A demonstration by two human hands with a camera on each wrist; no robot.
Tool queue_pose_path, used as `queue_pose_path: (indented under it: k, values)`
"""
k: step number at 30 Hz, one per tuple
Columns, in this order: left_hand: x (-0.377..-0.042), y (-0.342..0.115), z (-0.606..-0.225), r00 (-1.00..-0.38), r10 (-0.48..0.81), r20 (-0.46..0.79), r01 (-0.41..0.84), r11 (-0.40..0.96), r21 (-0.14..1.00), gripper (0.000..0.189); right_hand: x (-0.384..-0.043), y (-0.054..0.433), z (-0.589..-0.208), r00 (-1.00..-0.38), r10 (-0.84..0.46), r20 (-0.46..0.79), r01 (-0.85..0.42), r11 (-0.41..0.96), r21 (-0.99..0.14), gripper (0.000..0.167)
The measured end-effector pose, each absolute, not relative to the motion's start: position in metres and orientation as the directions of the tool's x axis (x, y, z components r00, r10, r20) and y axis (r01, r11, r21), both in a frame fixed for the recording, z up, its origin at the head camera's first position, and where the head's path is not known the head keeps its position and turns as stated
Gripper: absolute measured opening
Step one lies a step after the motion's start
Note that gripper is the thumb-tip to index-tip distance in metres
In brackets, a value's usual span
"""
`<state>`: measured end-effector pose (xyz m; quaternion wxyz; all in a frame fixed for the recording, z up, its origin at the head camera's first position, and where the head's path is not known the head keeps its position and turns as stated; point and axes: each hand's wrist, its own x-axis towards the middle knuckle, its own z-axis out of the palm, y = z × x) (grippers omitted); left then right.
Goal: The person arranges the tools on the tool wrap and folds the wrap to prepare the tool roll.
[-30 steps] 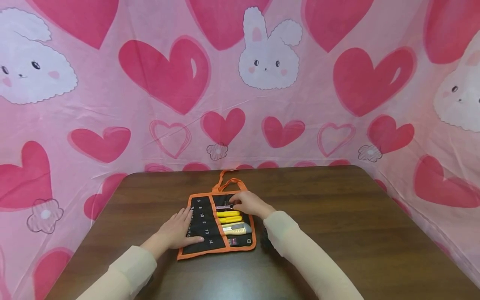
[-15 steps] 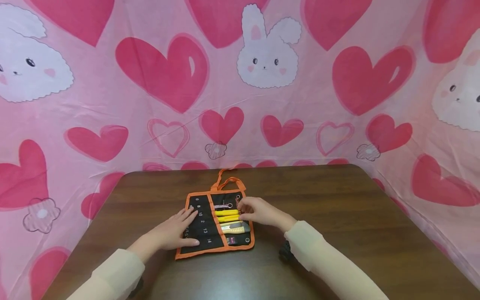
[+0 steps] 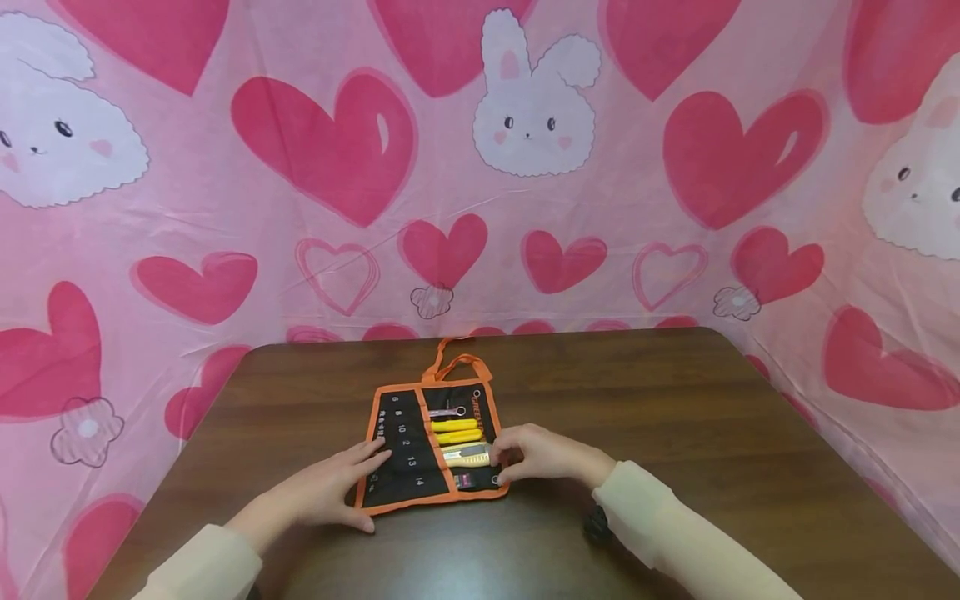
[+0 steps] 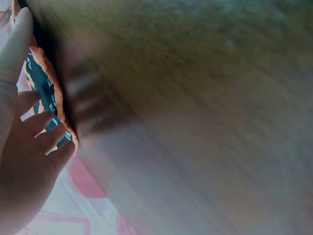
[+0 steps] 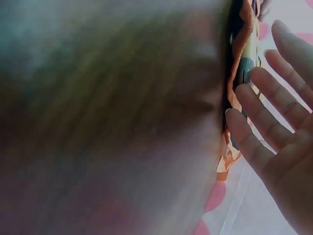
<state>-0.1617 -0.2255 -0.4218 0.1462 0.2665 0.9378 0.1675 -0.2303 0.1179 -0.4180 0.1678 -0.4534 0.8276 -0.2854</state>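
A black tool roll [image 3: 388,473] with orange trim and printed numbers lies spread on the table. In its pockets are a small ring-ended wrench [image 3: 447,412], two yellow-handled tools [image 3: 457,431], a pale yellow utility knife [image 3: 467,455] and a small dark piece with a coloured label [image 3: 465,481]. My left hand [image 3: 322,487] reaches the roll's left edge, fingertips over the black cloth and thumb out over the table. At the right edge, beside the knife's end, is my right hand [image 3: 551,454]. Its fingers look loosely extended in the right wrist view, with nothing held.
The brown wooden table [image 3: 637,383] extends to both sides of the roll. An orange strap [image 3: 459,360] trails from the roll's far edge. Pink cloth [image 3: 450,192] with hearts and rabbits hangs behind and at the sides.
My right hand has come away from the wrench and moved nearer along the right edge to beside the knife. My left hand has slid back toward the left edge.
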Motion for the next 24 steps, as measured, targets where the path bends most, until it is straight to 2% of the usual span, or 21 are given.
queue_pose_path:
  k: [10, 13, 20, 24]
  values:
    - [-0.157, -0.227, -0.421, -0.82, 0.547, -0.17, 0.463, 0.808, 0.364, 0.088, -0.222, 0.117, -0.421, -0.509, -0.859, -0.059, -0.746, 0.474, -0.469, 0.024]
    - [-0.157, -0.227, -0.421, -0.827, 0.543, -0.146, 0.465, 0.806, 0.368, 0.077, -0.221, 0.117, -0.42, -0.506, -0.86, -0.069, -0.762, 0.482, -0.432, 0.023]
    - [-0.155, -0.231, -0.422, -0.805, 0.585, -0.1, 0.519, 0.776, 0.36, 0.038, -0.219, 0.117, -0.422, -0.503, -0.861, -0.07, -0.797, 0.494, -0.349, 0.017]
    - [-0.155, -0.231, -0.422, -0.796, 0.597, -0.093, 0.522, 0.758, 0.391, 0.024, -0.219, 0.117, -0.422, -0.504, -0.861, -0.065, -0.796, 0.493, -0.352, 0.011]
